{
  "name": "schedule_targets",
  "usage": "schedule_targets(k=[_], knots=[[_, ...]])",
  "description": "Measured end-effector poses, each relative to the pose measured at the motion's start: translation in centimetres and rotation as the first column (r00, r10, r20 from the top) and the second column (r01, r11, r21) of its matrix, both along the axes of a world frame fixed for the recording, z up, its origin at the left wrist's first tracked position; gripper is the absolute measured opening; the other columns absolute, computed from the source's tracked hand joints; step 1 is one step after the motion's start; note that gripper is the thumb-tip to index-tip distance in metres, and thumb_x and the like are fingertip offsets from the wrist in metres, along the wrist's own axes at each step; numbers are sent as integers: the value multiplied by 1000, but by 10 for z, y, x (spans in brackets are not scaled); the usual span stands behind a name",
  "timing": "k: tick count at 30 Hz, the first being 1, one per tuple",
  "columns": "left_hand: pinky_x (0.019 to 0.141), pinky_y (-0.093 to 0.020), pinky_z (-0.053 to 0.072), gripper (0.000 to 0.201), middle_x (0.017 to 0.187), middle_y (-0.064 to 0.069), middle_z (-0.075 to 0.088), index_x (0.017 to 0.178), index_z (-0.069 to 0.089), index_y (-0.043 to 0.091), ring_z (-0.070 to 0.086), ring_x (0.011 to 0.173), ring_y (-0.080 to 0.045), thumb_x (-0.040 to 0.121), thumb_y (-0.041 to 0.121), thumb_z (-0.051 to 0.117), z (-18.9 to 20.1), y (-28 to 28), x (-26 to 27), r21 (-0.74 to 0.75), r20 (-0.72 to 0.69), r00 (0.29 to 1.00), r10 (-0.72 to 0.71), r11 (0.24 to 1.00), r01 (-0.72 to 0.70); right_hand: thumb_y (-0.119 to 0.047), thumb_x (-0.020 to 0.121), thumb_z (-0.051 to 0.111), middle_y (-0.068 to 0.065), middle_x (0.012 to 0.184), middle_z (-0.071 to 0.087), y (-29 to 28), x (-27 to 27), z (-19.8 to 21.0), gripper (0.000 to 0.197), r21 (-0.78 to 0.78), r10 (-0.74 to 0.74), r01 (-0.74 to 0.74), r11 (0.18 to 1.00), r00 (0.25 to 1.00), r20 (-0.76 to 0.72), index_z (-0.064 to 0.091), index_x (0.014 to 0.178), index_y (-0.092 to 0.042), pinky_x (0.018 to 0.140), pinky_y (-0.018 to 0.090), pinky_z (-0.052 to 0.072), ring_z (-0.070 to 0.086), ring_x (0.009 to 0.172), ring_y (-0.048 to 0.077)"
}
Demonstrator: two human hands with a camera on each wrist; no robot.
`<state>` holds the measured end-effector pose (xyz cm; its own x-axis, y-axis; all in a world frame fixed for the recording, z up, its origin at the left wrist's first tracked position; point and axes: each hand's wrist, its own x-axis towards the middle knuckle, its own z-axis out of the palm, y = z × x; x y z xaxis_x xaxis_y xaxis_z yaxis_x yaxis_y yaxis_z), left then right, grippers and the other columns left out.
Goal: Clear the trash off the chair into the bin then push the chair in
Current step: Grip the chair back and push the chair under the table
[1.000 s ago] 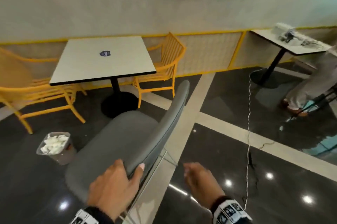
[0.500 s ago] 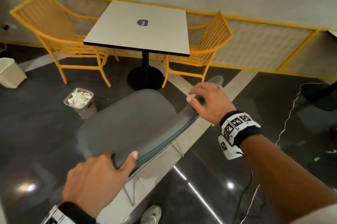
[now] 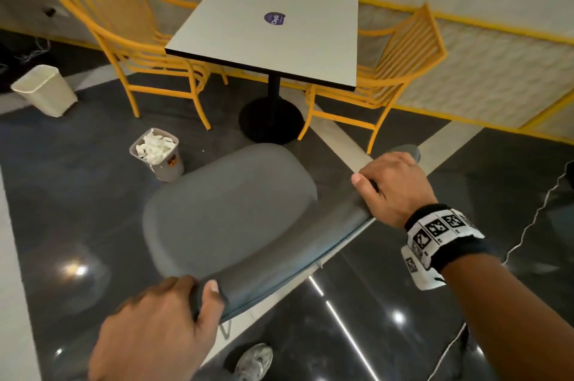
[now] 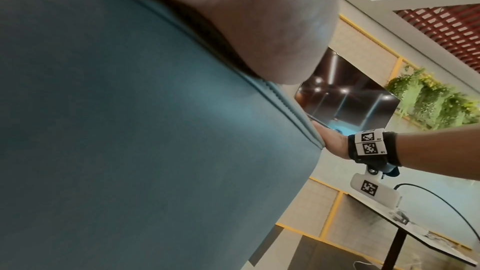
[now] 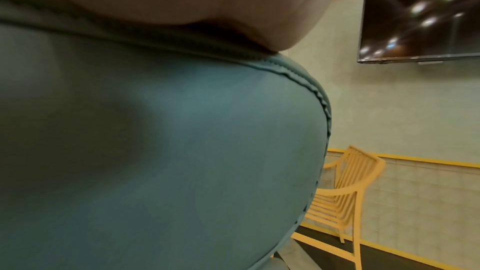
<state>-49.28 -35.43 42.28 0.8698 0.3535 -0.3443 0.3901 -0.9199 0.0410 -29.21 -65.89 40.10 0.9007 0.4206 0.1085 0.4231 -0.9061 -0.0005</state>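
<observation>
A grey padded chair (image 3: pixel 230 210) stands on the dark floor, its seat bare and facing the white table (image 3: pixel 273 29). My left hand (image 3: pixel 161 328) grips the near end of the backrest's top edge, thumb over the front. My right hand (image 3: pixel 391 188) grips the far end of the same edge. Both wrist views are filled by the backrest's blue-grey back (image 4: pixel 116 130) (image 5: pixel 155 151), with the palm pressed on its seam. A small clear bin (image 3: pixel 157 154) full of crumpled white paper sits on the floor left of the seat.
Two yellow slatted chairs (image 3: pixel 124 36) (image 3: pixel 394 70) flank the table's black pedestal (image 3: pixel 271 119). A cream waste bin (image 3: pixel 43 90) stands at the far left. A white cable (image 3: pixel 534 219) runs over the floor at right. My shoe (image 3: pixel 253 362) is below the chair.
My right hand rose from beside the chair and took hold of the far end of the backrest. My view swung left and down toward the table. The left hand kept its grip.
</observation>
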Motion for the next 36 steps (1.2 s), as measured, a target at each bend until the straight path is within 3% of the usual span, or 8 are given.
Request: schedule_targets(k=[3,7,12,17,22,29,32,36], knots=[[49,-30,44,47,59,3,66,65,59,23,68,56,-30,83,58,34,2,3,-3,18,1,999,-37,999,37,-48,93,30,2,70,68,2,-4,-1,52,60,-67,65,996,997,36,70,70,-21,86,36,38,60,77,25],[54,-31,45,57,62,1,67,69,57,22,67,62,-29,85,63,20,-2,8,-15,16,64,995,-81,997,80,-46,95,30,5,68,68,6,-17,-4,54,84,-76,72,994,996,40,71,70,-19,88,38,40,59,74,27],[61,-32,51,61,54,3,53,66,50,21,61,57,-25,85,66,14,-7,22,-12,27,233,963,-132,991,129,-47,97,25,11,72,67,10,-18,0,58,41,-106,104,994,994,37,71,73,-20,88,41,41,59,80,31],[60,-33,51,60,52,1,54,63,53,20,57,53,-24,88,63,20,-13,36,-12,101,279,940,-197,979,176,-46,98,24,18,70,63,17,-28,0,63,3,-126,126,992,991,53,72,73,-15,84,43,43,56,73,34],[58,-32,45,57,56,1,57,70,60,22,56,56,-27,87,59,21,-18,72,-12,164,315,908,-276,958,234,-42,99,26,22,66,62,36,-57,0,63,35,-153,151,988,984,90,68,65,-9,83,44,42,59,76,37],[54,-32,35,48,50,0,48,64,56,20,43,52,-27,83,53,27,-22,145,-2,196,397,836,-378,925,325,-42,99,24,15,64,65,79,-105,-5,62,46,-222,218,975,969,105,67,64,-14,86,44,41,59,74,34],[55,-33,37,45,51,-2,52,64,58,20,46,53,-31,80,51,29,-25,177,5,182,406,820,-404,915,360,-44,99,25,11,65,66,98,-125,-8,62,23,-242,241,970,963,121,70,68,-15,85,43,40,56,73,31],[57,-35,44,43,53,-3,55,66,57,20,54,58,-36,77,52,30,-31,214,15,188,407,821,-400,916,353,-45,99,24,2,58,57,123,-148,-10,60,43,-286,283,958,953,97,63,61,-18,82,41,39,46,65,22]])
